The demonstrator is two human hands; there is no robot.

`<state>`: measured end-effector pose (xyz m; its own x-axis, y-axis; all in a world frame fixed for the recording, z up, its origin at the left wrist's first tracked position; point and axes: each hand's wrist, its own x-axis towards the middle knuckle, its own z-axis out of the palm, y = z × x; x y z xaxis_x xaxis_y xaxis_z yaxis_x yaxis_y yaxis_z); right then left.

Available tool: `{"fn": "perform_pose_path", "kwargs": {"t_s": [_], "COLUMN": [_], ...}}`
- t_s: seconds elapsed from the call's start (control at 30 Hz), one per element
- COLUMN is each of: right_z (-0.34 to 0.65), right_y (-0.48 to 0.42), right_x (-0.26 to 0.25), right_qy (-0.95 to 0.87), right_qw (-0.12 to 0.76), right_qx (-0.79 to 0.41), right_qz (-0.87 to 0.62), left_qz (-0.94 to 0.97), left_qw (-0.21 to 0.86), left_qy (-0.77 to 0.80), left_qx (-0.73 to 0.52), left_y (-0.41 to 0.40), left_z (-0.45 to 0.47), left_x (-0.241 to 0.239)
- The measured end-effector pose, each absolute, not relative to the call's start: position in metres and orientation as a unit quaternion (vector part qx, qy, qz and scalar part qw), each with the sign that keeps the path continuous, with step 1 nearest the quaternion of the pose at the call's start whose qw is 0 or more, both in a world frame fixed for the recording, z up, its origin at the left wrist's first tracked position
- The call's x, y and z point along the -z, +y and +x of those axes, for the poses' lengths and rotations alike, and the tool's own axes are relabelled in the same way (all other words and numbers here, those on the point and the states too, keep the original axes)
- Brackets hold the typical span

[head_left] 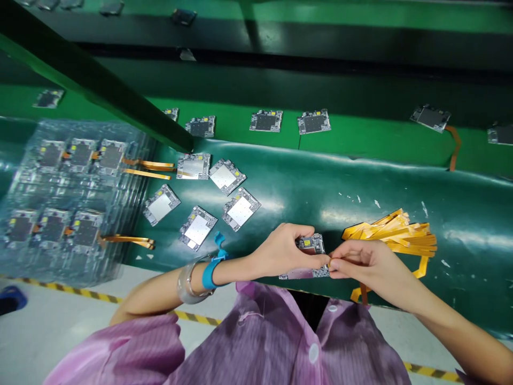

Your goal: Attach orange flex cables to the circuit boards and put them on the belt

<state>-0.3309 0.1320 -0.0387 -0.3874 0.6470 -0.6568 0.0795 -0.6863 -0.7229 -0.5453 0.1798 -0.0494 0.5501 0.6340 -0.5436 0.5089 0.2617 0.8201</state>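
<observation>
My left hand [282, 248] is closed around a small circuit board [310, 244] near the bench's front edge, thumb along its near side. The board has a yellow sticker. At its right edge my right hand [366, 262] pinches the end of an orange flex ribbon cable [363, 293], whose tail shows below the palm. My fingertips hide the spot where cable and board meet. Just behind my right hand lies a pile of orange ribbon cables [395, 232]. Several loose boards [241, 209] with silvery plates lie to the left of my left hand.
Stacked clear plastic trays [76, 187] at the left hold boards with ribbon cables sticking out. Beyond the bench [296, 182], a green conveyor belt [360, 141] carries spaced boards [315, 122]. A dark green post [120, 96] slants across the upper left. A blue shoe [14, 298] shows on the floor.
</observation>
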Motion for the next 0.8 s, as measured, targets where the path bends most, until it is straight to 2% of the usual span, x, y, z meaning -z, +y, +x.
{"fn": "perform_pose_path", "kwargs": {"t_s": [0.23,0.37,0.47,0.57,0.8], "right_z": [-0.335,-0.329,-0.309,-0.29,-0.309], "right_y": [0.13,0.144,0.177,0.228,0.339], "right_x": [0.049,0.052,0.043,0.03,0.005], "right_qy": [-0.378,-0.368,-0.35,-0.344,-0.372], "right_qw": [0.195,0.243,0.296,0.36,0.443], "right_qx": [-0.749,-0.734,-0.709,-0.675,-0.624], "right_qz": [-0.508,-0.516,-0.536,-0.545,-0.525], "left_qz": [0.629,0.678,0.718,0.756,0.802], "left_qw": [0.619,0.57,0.466,0.295,0.192], "left_qy": [0.465,0.451,0.472,0.532,0.529], "left_qx": [-0.074,-0.11,-0.21,-0.241,-0.202], "left_y": [0.178,0.195,0.239,0.306,0.424], "left_z": [-0.542,-0.544,-0.563,-0.592,-0.581], "left_x": [0.04,0.032,0.042,0.061,0.091]}}
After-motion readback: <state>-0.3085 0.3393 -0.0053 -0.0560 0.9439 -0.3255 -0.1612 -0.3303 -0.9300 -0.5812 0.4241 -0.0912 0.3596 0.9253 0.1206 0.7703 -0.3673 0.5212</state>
